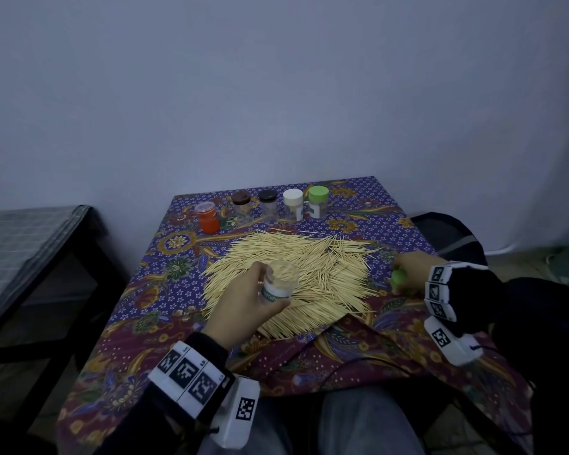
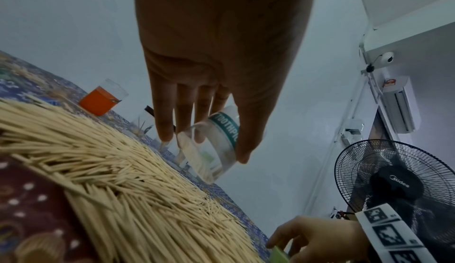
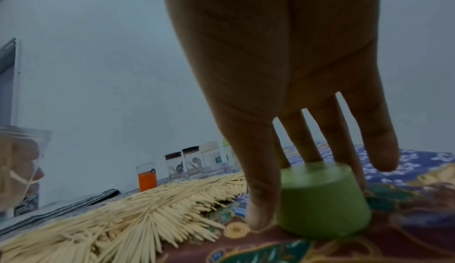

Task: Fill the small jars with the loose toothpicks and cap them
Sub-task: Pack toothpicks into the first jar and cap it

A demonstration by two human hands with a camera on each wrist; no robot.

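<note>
A wide heap of loose toothpicks [image 1: 296, 277] covers the middle of the patterned tablecloth [image 1: 358, 356]. My left hand [image 1: 243, 307] holds a clear uncapped jar [image 1: 278, 284] packed with toothpicks above the heap's near left part; its label reads TOOTHPIC [image 2: 225, 129] in the left wrist view. My right hand [image 1: 411, 274] grips a green cap [image 1: 398, 279] that sits on the cloth at the heap's right edge, thumb and fingers on either side of the green cap [image 3: 322, 199]. The toothpicks [image 3: 123, 218] lie just left of that cap.
Along the table's far edge stand an orange jar [image 1: 207, 216], two dark-lidded jars [image 1: 242, 205], a white-capped jar [image 1: 293, 205] and a green-capped jar [image 1: 318, 201]. A dark side table [image 1: 30, 257] stands left. A standing fan [image 2: 393, 185] is on the right.
</note>
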